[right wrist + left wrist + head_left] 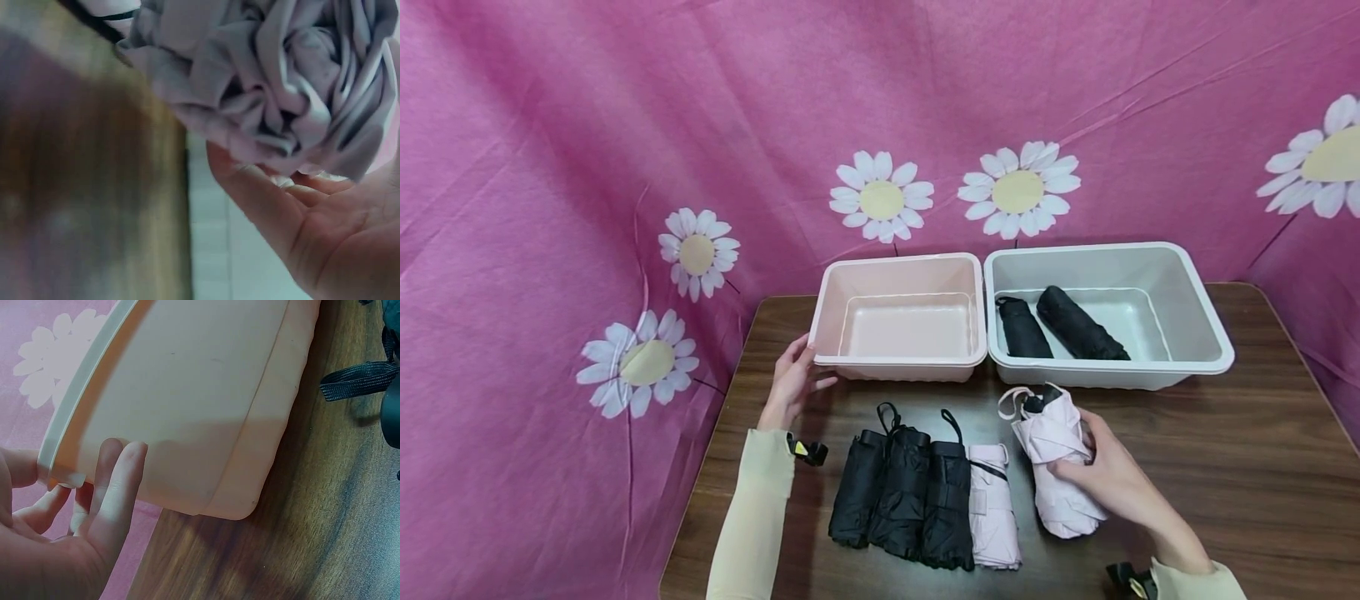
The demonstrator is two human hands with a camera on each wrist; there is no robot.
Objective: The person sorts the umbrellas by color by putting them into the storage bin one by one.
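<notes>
My left hand (792, 386) grips the left front corner of a pale pink plastic bin (898, 362); in the left wrist view its fingers (122, 481) lie against the bin's outer wall and under the rim. Over the table on the right, my right hand (1108, 471) holds a folded pale pink umbrella (1060, 467), its looped strap end toward the bins. The umbrella's gathered cloth (269, 81) fills the top of the right wrist view. Beside it lie another pale pink folded umbrella (992, 508) and three black folded umbrellas (902, 492), side by side in a row.
A light grey bin (1213, 354) stands right of the pink one, with two black folded umbrellas (1078, 325) inside. Both bins stand at the back of the brown wooden table (1262, 425). Behind it hangs a pink cloth (760, 125) with daisies.
</notes>
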